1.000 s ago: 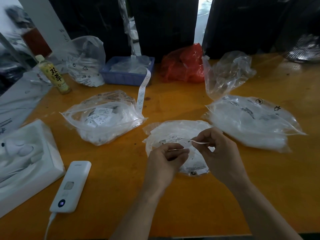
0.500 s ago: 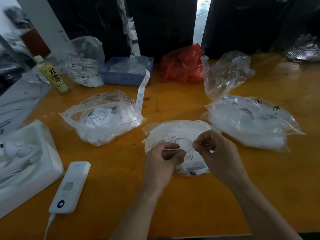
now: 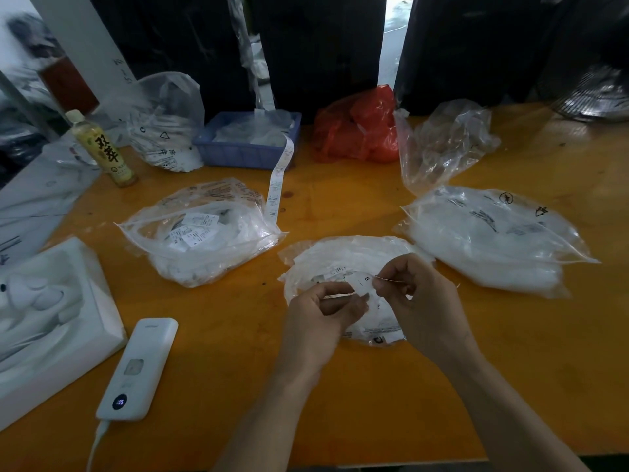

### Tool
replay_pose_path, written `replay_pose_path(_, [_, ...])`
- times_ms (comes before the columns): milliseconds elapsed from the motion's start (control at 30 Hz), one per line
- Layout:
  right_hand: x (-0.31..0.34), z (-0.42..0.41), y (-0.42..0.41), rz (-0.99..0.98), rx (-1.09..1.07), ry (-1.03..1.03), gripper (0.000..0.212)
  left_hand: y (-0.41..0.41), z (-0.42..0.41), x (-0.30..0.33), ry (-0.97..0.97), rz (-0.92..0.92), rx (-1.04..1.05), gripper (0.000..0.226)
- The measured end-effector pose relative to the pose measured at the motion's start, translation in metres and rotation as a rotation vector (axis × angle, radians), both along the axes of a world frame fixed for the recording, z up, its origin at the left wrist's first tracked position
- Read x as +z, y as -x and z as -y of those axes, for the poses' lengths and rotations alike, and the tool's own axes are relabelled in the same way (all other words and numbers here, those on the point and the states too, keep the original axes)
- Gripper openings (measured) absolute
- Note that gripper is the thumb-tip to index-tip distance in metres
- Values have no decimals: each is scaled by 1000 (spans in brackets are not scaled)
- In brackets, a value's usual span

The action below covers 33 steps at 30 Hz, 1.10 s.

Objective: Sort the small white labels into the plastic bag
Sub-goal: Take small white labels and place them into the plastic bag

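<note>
Centrally, bare orange table [image 3: 340, 386] is lying open toward the near edge. Both hands are hovering over the plastic bag [image 3: 343, 257]: left hand [image 3: 323, 311] and right hand [image 3: 418, 301] are pinching one small white label [image 3: 362, 282] between curled fingertips.

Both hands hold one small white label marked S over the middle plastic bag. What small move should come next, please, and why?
Probably lower the label into the plastic bag directly beneath it. The left hand and right hand both pinch this label just above that bag, which already holds similar white labels, so only a short drop seems left. Whether the bag's mouth is open under the hands cannot be seen.
</note>
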State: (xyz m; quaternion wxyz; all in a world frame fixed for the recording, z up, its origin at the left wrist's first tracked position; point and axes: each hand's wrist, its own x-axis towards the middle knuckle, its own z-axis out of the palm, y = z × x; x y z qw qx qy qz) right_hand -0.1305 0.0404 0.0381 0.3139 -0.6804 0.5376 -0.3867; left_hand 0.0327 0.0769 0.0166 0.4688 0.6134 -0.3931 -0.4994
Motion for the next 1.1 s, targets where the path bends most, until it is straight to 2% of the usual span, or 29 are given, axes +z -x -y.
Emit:
replay_pose_path(267, [0,2,5,-52,39,20,16,-3,1,-4,-30,-32,-3,25])
replay_pose_path(433, [1,7,15,-168,131,64,24,-8,0,-4,-18,-88,-18,22])
replay_pose_path(600, [3,13,23,-225,247,17,26,-8,0,-2,10,26,-30,19])
replay_pose_path(733, [2,13,21,-277,285,-77,20,-7,-1,-1,9,138,-45,16])
replay_pose_path(833, [-1,9,17,-145,210,-114,27,-5,0,-2,15,133,-18,14])
replay_pose_path(900, [-2,7,15,-78,147,-85,20,-5,0,-2,11,105,1,14])
replay_pose_path(1100, [-8,-3,5,-144,218,-64,8,-6,-1,-3,4,87,1,14])
